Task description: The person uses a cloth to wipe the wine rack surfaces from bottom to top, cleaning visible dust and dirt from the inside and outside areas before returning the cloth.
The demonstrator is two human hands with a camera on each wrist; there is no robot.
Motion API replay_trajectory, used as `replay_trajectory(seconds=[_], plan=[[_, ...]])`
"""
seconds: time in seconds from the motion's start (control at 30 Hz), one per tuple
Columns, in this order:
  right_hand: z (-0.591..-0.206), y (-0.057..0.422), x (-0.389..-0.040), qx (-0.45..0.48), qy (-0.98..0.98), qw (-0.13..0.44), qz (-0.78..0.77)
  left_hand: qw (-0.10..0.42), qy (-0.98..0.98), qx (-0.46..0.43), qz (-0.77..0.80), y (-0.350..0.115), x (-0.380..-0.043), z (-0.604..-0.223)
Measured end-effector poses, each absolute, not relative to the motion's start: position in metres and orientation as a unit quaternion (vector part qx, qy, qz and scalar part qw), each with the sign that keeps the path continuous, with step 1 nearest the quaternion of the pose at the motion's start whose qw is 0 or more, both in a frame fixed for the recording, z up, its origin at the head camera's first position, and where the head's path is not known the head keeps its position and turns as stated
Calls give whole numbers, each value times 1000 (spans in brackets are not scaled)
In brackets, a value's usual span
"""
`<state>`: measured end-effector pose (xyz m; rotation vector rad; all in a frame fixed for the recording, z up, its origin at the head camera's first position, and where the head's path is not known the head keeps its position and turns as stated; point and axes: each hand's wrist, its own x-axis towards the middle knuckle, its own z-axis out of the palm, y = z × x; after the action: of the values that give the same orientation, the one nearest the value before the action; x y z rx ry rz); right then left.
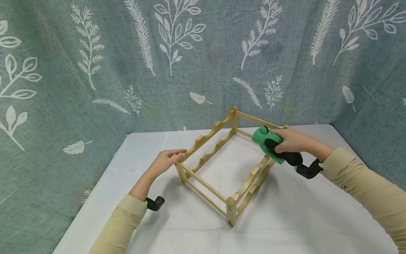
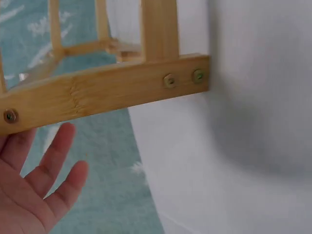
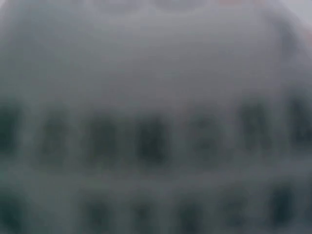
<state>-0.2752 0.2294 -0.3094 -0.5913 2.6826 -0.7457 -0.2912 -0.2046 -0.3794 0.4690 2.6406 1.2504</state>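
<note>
A light wooden wine rack (image 1: 203,181) with scalloped side rails stands on the white-covered table. My left hand (image 1: 167,161) holds its left corner, index finger lying along the top of the scalloped rail. In the left wrist view, the other fingers of this left hand (image 2: 41,178) spread loosely beside a wooden end post (image 2: 105,92) with screw heads in it. My right hand (image 1: 290,141) grips a green and black power drill (image 1: 261,135) over the rack's right side, partly covering that corner. A blurred close surface with rows of dark marks fills the right wrist view.
The white tablecloth (image 1: 190,229) extends around the rack. Behind and at both sides hangs a blue-green curtain (image 1: 209,81) with white leaf prints. Black camera mounts stick out at the left wrist (image 1: 155,203) and right wrist (image 1: 309,170).
</note>
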Motion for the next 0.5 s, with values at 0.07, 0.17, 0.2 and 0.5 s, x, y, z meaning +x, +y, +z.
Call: replay_trajectory(seconds=[0.07,0.17,0.2,0.5], plan=[[-310,226,-272,-202,936,142,-250,84,889,142,426,-208,-304,-383],[-310,221,-268,-198,940,135,-241,75,891,126,430,-210,-317,-383],[-310,219,-267,-199,941,135,-240,76,892,122,430,-211,-322,-382],[-313,208,-263,-220,940,111,-236,80,900,102,415,-216,-352,-379]])
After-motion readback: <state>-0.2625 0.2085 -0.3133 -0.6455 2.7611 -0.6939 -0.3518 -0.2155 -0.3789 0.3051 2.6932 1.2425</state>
